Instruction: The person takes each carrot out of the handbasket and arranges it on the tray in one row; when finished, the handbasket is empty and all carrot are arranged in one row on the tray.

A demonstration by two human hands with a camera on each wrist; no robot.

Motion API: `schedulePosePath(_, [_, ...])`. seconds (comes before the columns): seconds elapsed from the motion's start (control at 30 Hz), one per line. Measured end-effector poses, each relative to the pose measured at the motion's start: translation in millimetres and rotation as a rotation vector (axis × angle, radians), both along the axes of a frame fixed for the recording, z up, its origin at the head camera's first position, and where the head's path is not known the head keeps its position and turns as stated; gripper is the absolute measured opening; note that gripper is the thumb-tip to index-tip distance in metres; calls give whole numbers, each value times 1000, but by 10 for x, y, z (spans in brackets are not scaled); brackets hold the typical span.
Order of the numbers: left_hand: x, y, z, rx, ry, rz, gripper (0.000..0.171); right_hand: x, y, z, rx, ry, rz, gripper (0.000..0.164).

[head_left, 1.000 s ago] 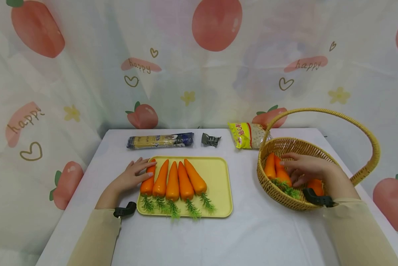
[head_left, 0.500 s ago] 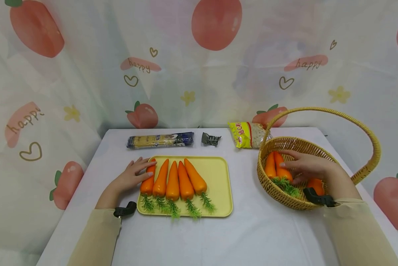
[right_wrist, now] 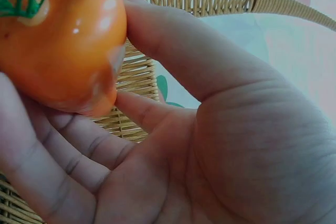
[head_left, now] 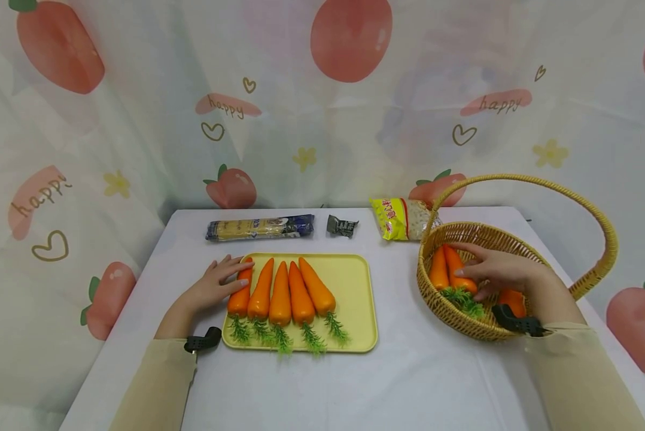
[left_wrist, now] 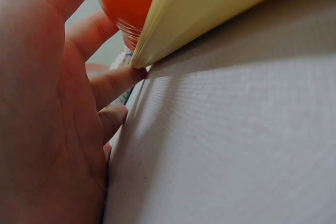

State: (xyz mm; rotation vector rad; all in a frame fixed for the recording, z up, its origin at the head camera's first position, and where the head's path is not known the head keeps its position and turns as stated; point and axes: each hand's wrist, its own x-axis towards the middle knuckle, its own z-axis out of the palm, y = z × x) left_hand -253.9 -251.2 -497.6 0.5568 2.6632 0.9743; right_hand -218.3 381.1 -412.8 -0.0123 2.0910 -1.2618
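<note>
Several orange carrots with green tops lie side by side on a yellow tray (head_left: pixel 355 305) in the head view. My left hand (head_left: pixel 215 286) rests at the tray's left edge, thumb and forefinger touching the leftmost carrot (head_left: pixel 238 304). Its other fingers reach along the tray edge in the left wrist view. Inside a wicker basket (head_left: pixel 435 308), my right hand (head_left: pixel 497 270) grips a carrot (right_wrist: pixel 63 45), thumb on one side and fingers round the other. Beside it in the basket lies another carrot (head_left: pixel 438 270), and a further orange carrot (head_left: pixel 513 301) shows below the right wrist.
The basket's tall handle (head_left: pixel 570 194) arches over the right forearm. Along the back of the table lie a long pack of noodles (head_left: pixel 258 228), a small dark packet (head_left: pixel 341 226) and a yellow-and-clear bag (head_left: pixel 400 219). A patterned curtain (head_left: pixel 322 143) hangs behind.
The right hand's fingers have settled round the carrot in the basket, whose tip has shifted slightly. The left hand and the carrots on the tray have stayed still.
</note>
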Motion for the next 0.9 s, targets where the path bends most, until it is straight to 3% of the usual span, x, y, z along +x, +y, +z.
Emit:
schedulePosePath(0.33, [3,8,15,-4,-3,0,58,-20,48,3,7,89,-56,90])
schedulePosePath(0.9, [18,12,22,-6,-17,12,59,48,35,201,-21,266,-113,81])
